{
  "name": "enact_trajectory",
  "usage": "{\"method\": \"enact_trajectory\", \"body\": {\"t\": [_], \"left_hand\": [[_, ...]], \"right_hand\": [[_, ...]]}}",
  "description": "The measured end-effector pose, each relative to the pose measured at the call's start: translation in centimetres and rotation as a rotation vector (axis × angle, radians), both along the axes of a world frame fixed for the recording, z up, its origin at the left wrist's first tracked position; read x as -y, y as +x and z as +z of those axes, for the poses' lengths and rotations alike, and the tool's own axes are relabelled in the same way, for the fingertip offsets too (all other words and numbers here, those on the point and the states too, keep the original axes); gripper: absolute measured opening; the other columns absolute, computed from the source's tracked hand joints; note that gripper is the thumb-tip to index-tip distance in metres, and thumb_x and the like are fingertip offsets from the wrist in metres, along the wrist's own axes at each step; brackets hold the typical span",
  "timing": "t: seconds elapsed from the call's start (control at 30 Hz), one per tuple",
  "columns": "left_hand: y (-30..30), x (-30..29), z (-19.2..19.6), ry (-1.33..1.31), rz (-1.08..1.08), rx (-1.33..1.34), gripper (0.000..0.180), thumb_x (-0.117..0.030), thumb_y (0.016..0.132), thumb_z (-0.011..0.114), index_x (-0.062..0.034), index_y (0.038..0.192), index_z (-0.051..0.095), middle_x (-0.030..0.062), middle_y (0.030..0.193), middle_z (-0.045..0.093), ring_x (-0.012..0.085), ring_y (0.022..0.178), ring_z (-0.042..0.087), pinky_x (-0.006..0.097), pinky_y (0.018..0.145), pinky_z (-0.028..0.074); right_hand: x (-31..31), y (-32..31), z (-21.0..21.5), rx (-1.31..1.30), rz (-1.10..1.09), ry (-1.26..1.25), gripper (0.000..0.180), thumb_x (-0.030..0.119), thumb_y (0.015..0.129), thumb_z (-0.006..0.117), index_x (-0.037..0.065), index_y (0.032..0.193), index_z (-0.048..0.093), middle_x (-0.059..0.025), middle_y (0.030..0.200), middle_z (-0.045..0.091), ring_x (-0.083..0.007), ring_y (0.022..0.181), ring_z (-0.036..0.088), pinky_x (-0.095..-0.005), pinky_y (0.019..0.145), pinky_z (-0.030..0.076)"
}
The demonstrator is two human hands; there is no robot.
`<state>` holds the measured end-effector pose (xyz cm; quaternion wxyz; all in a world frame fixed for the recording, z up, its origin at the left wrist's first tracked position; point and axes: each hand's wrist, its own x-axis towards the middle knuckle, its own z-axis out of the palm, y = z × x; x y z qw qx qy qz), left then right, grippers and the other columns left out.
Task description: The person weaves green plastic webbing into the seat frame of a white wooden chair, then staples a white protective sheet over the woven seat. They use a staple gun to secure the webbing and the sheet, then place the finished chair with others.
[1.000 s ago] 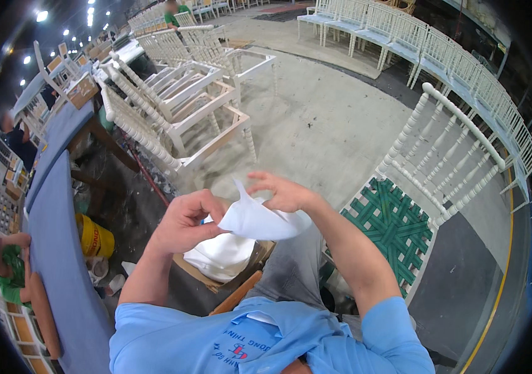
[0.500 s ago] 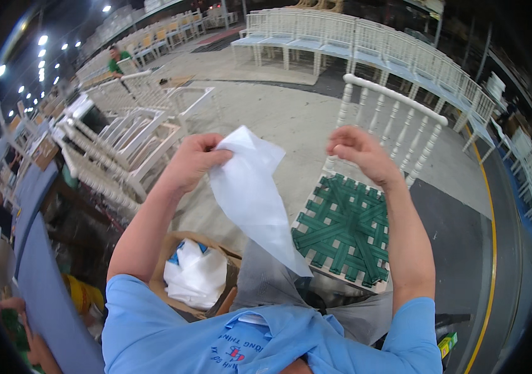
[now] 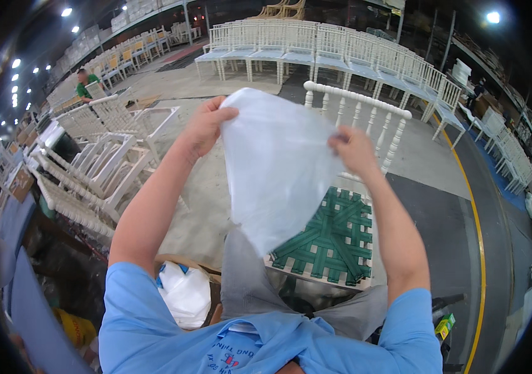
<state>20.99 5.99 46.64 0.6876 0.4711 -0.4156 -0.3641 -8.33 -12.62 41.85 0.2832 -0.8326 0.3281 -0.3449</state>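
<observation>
White sheet (image 3: 272, 162) hangs spread, seemingly because left hand (image 3: 205, 128) pinches its upper-left corner and right hand (image 3: 359, 153) its right edge; seat (image 3: 334, 235) partly behind it.

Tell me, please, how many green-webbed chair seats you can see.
1: the green-webbed seat right of the picture's centre, partly hidden behind the white sheet; others may be hidden.

Rows of white chairs (image 3: 287, 38) and seatless frames (image 3: 72, 209) show a furniture workshop.
</observation>
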Motion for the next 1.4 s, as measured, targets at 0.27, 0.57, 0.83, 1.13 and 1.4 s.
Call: {"method": "enact_trajectory", "body": {"t": [0.27, 0.57, 0.83, 1.13, 1.4], "left_hand": [[2.0, 4.4, 1.3, -0.108, -0.041, 0.006, 0.024, -0.007, 0.089, 0.078, -0.0041, 0.110, 0.068, 0.0045, 0.103, 0.072, 0.0164, 0.102, 0.068, 0.032, 0.093, 0.052], [6.1, 4.6, 2.6, 0.147, 0.012, 0.525, 0.049, -0.014, 0.088, 0.081, -0.0046, 0.134, 0.064, 0.0050, 0.120, 0.071, 0.0147, 0.114, 0.062, 0.033, 0.105, 0.044], [7.4, 4.0, 5.2, 0.002, -0.063, 0.513, 0.049, -0.012, 0.088, 0.080, -0.0035, 0.133, 0.064, 0.0024, 0.117, 0.072, 0.0135, 0.107, 0.064, 0.032, 0.104, 0.045], [0.0, 4.5, -5.8, 0.247, -0.171, 0.893, 0.032, -0.012, 0.086, 0.080, -0.0033, 0.115, 0.071, 0.0019, 0.104, 0.073, 0.0106, 0.094, 0.064, 0.030, 0.086, 0.051], [-8.3, 7.4, -23.1, 0.279, -0.333, 1.123, 0.027, -0.019, 0.081, 0.082, -0.0077, 0.103, 0.074, 0.0143, 0.102, 0.074, 0.0338, 0.107, 0.065, 0.043, 0.095, 0.052]], "right_hand": [[4.2, -2.8, 10.4, -0.116, -0.179, -0.313, 0.021, 0.018, 0.089, 0.070, 0.003, 0.103, 0.074, -0.0201, 0.098, 0.075, -0.0373, 0.092, 0.071, -0.0434, 0.081, 0.054], [6.0, -1.8, 11.7, -0.185, -0.184, -0.416, 0.021, 0.016, 0.090, 0.070, 0.003, 0.106, 0.073, -0.0183, 0.098, 0.074, -0.0354, 0.092, 0.071, -0.0437, 0.083, 0.054], [5.5, -3.7, 12.6, -0.177, -0.194, -0.481, 0.019, 0.018, 0.090, 0.071, 0.002, 0.100, 0.072, -0.0184, 0.098, 0.073, -0.0375, 0.093, 0.069, -0.0450, 0.083, 0.053], [2.1, -16.2, 0.7, -0.331, -0.104, -0.083, 0.013, 0.011, 0.090, 0.069, 0.001, 0.098, 0.070, -0.0163, 0.081, 0.069, -0.0264, 0.076, 0.066, -0.0403, 0.072, 0.051], [-2.6, -24.5, -18.8, -0.465, -0.261, 0.181, 0.020, 0.015, 0.089, 0.073, 0.001, 0.104, 0.073, -0.0221, 0.092, 0.073, -0.0383, 0.086, 0.070, -0.0438, 0.079, 0.054]]}}
